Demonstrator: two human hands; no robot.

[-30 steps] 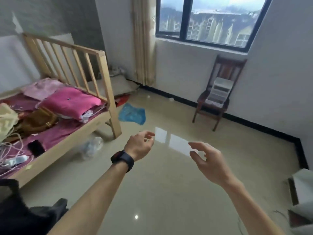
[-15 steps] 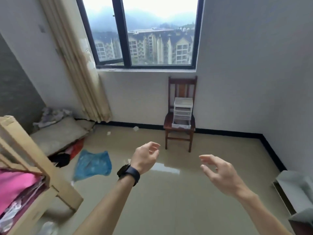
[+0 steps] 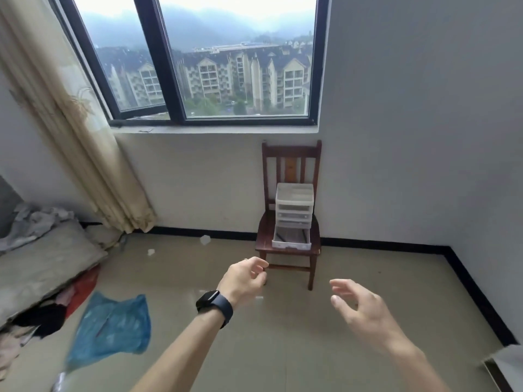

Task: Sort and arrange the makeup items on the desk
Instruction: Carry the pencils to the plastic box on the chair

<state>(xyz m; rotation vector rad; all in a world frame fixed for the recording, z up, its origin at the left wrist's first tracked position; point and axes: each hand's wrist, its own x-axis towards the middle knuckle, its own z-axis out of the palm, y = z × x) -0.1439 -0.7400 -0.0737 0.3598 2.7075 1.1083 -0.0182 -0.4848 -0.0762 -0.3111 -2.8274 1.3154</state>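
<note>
A white plastic drawer organiser (image 3: pixel 293 216) stands on a dark wooden chair (image 3: pixel 290 193) against the far wall under the window; its bottom drawer is pulled out. My left hand (image 3: pixel 245 279), with a dark watch on the wrist, is raised in front of the chair with loosely curled fingers and holds nothing. My right hand (image 3: pixel 359 306) hovers to the right, fingers spread and relaxed, also empty. No desk or makeup items are in view.
A blue plastic bag (image 3: pixel 111 325) lies on the tiled floor at the left. Cushions and clothes (image 3: pixel 42 264) are piled by the curtain (image 3: pixel 70 131). Small scraps (image 3: pixel 205 239) lie near the baseboard. A white object's corner (image 3: pixel 509 363) shows at the lower right.
The view has swung right and up, away from the wooden bed, until the chair and window are centred. Both hands stay raised and empty in front of me.
</note>
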